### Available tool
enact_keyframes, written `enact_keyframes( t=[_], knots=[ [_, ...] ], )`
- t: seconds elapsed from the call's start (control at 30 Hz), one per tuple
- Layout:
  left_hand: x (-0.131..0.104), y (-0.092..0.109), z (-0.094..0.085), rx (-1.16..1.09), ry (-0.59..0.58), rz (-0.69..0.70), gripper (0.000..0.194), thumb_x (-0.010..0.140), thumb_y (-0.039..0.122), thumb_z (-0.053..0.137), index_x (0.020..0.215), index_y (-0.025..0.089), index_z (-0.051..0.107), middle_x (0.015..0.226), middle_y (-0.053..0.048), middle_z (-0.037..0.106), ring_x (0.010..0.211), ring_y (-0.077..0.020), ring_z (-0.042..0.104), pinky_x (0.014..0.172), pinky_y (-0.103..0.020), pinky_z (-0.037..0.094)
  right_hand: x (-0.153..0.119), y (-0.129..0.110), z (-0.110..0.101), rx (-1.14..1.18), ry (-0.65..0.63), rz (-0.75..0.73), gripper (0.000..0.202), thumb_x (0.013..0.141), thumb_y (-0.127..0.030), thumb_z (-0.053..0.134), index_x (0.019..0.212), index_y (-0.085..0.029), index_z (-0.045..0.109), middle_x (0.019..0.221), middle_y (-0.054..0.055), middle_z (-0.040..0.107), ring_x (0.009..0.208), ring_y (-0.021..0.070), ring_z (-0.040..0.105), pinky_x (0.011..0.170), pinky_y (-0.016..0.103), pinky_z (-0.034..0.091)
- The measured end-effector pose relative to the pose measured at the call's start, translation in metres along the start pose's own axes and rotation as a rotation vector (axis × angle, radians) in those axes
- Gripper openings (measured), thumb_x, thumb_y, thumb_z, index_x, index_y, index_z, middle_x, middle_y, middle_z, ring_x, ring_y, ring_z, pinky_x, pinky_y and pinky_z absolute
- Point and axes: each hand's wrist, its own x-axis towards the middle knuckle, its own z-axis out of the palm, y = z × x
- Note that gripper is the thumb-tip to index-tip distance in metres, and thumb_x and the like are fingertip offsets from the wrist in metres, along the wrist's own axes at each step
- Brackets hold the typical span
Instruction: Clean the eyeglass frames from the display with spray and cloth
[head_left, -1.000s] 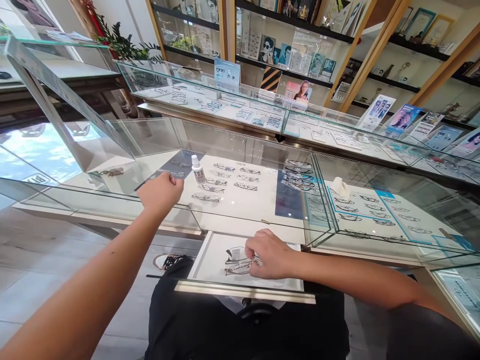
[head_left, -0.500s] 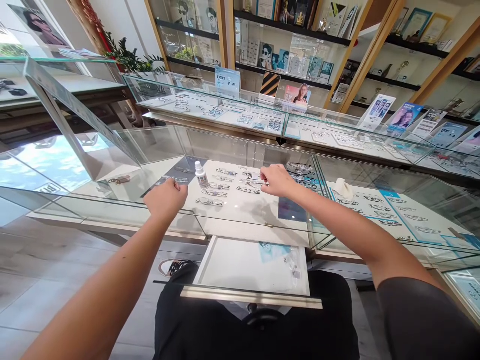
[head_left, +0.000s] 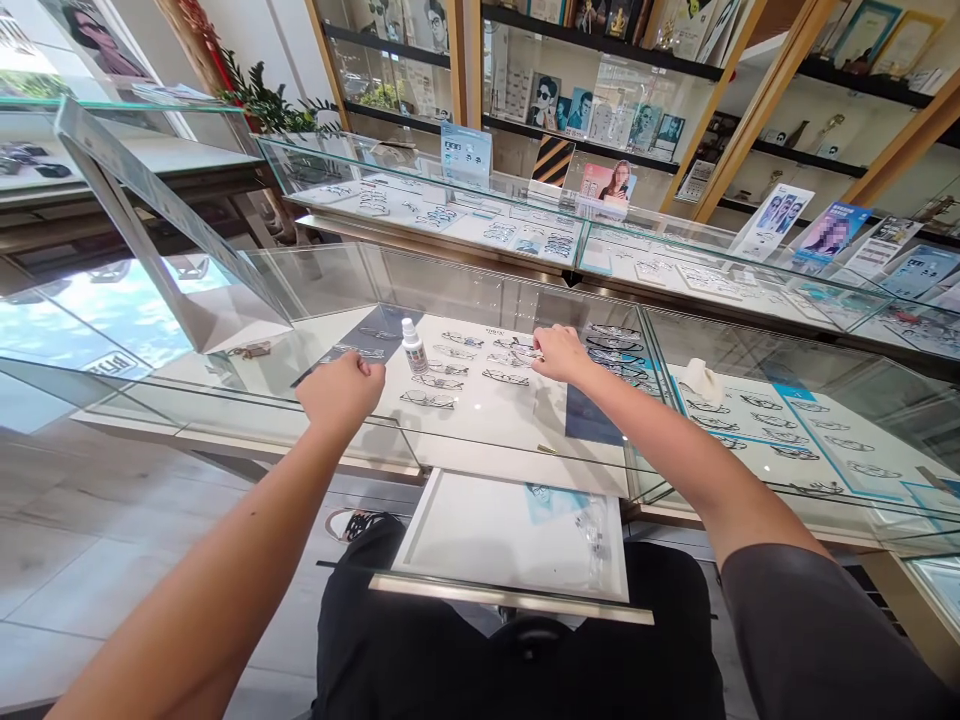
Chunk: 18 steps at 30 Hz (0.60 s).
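Observation:
My left hand (head_left: 343, 390) is a closed fist over the glass counter (head_left: 495, 440), left of a small white spray bottle (head_left: 414, 350). Whatever its fingers may enclose is hidden. To the right of the bottle, my right hand (head_left: 561, 355) hovers with bent fingers drawn together and pointing down. I cannot make out anything between them. Beneath the glass, between the hands, lie rows of eyeglasses (head_left: 506, 378). A small gold-coloured piece (head_left: 547, 449) lies near the counter's front edge, with the bottle standing upright behind it.
An open drawer (head_left: 480, 540) juts out above my lap, with clear packets and a blue card inside. A tilted mirror (head_left: 150, 220) stands at left, by a small brown object (head_left: 251, 350). At right sits a crumpled white cloth (head_left: 703, 380). Another display case (head_left: 480, 225) runs behind.
The whole view has shifted slightly, so things appear a little farther right. Both hands keep nearly the same pose and place over the counter.

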Motion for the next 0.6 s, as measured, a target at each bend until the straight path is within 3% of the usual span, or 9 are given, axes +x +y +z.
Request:
enact_keyframes(
  t=[0.2, 0.4, 0.5, 0.6],
  knots=[
    [0.001, -0.001, 0.003, -0.020, 0.022, -0.002, 0.018, 0.092, 0.037, 0.050, 0.087, 0.023, 0.060, 0.085, -0.015, 0.071, 0.089, -0.0353, 0.067, 0.071, -0.040, 0.038, -0.001, 0.001, 0.003, -0.007, 0.014, 0.014, 0.019, 0.087, -0.022, 0.065, 0.105, -0.022, 0.056, 0.114, 0.012, 0.074, 0.111, 0.0325, 0.060, 0.099, 0.045, 0.040],
    [0.001, -0.001, 0.003, -0.025, 0.022, -0.002, 0.018, 0.091, 0.038, 0.051, 0.088, 0.024, 0.062, 0.086, -0.016, 0.072, 0.091, -0.0371, 0.069, 0.074, -0.042, 0.040, -0.005, -0.003, 0.002, -0.021, 0.020, 0.024, 0.021, 0.088, -0.017, 0.063, 0.109, -0.019, 0.060, 0.107, 0.013, 0.076, 0.111, 0.0339, 0.061, 0.109, 0.048, 0.038],
    [0.001, -0.001, 0.003, -0.022, 0.023, -0.002, 0.018, 0.091, 0.038, 0.051, 0.088, 0.024, 0.062, 0.086, -0.016, 0.072, 0.090, -0.0369, 0.069, 0.072, -0.041, 0.040, -0.012, -0.013, -0.011, -0.017, 0.048, 0.018, 0.025, 0.088, -0.019, 0.065, 0.113, -0.017, 0.061, 0.119, 0.016, 0.074, 0.118, 0.0345, 0.060, 0.114, 0.048, 0.035],
    [0.002, -0.003, 0.004, -0.027, 0.032, 0.005, 0.017, 0.091, 0.037, 0.051, 0.087, 0.024, 0.061, 0.086, -0.015, 0.072, 0.090, -0.0370, 0.068, 0.072, -0.041, 0.039, -0.037, -0.044, -0.034, 0.048, 0.119, -0.042, 0.026, 0.092, -0.022, 0.062, 0.117, -0.018, 0.062, 0.131, 0.015, 0.070, 0.121, 0.0334, 0.059, 0.106, 0.044, 0.041]
  ],
)
